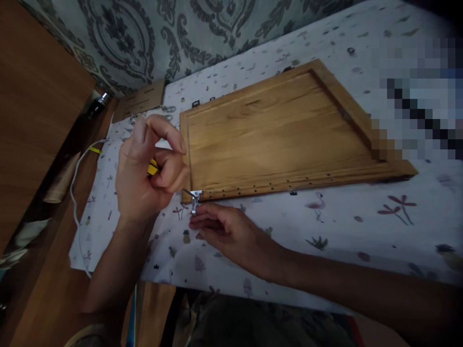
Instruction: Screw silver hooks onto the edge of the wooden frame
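A wooden panel (260, 135) with a raised frame lies flat on the patterned cloth. Its near edge carries a row of small dark holes. At the panel's near left corner sits a small silver metal fitting (195, 200), shaped like a hinge. My right hand (235, 231) comes from the right, its fingertips closed on the lower part of that fitting. My left hand (148, 168) is curled around a screwdriver (154, 167) with a yellow handle, mostly hidden by the fingers. Its thin shaft slants down to the fitting; whether the tip sits in a screw is too small to tell.
The white cloth (311, 260) covers the table. Behind my left hand lie a piece of cardboard (141, 99) and several small metal parts (168, 110). A pale cable (74, 193) hangs along the left edge. Patterned wallpaper (202, 29) borders the far side. The right edge is pixelated.
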A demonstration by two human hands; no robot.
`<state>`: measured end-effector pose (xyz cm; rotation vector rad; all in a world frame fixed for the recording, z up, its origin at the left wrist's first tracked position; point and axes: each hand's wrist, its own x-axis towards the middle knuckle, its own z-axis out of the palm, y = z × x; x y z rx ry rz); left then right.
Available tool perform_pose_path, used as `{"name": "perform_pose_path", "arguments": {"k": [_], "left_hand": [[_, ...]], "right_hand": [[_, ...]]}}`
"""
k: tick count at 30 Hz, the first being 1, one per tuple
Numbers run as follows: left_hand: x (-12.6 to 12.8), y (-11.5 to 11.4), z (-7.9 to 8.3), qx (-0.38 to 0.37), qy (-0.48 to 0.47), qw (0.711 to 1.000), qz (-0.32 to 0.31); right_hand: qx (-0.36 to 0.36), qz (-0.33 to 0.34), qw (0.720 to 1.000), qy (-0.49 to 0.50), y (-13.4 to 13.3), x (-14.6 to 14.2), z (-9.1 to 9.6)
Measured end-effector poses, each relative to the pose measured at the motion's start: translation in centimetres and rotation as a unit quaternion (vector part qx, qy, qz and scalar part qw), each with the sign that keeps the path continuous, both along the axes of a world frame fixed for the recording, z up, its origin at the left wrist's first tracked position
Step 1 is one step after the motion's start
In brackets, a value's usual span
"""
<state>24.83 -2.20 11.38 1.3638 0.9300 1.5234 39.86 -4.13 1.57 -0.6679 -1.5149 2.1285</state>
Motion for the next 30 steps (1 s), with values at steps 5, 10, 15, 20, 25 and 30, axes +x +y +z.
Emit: {"name": "perform_pose_path", "arguments": {"k": [5, 10, 15, 20, 25, 30], "left_hand": [[0.2, 0.0, 0.0, -0.033, -0.015, 0.999, 0.022], [-0.3, -0.1, 0.1, -0.025, -0.011, 0.999, -0.043], [-0.4, -0.4, 0.6, -0.052, 0.051, 0.997, -0.004], [0.8, -0.4, 0.6, -0.03, 0.021, 0.993, 0.11], [2.1, -0.8, 0.7, -0.002, -0.029, 0.982, 0.188], [1.6, -0.7, 0.8, -0.042, -0.002, 0.991, 0.124]], "right_hand": [[0.002, -0.001, 1.0, 0.004, 0.0, -0.1, -0.2], [-0.005, -0.005, 1.0, 0.011, 0.0, -0.1, -0.3], [-0.011, 0.005, 1.0, 0.01, 0.0, -0.1, -0.3], [-0.017, -0.006, 1.0, 0.006, -0.2, -0.3, -0.5], [-0.017, -0.006, 1.0, 0.005, -0.1, -0.3, -0.3], [0.001, 0.003, 1.0, 0.005, 0.1, -0.1, -0.1]]}}
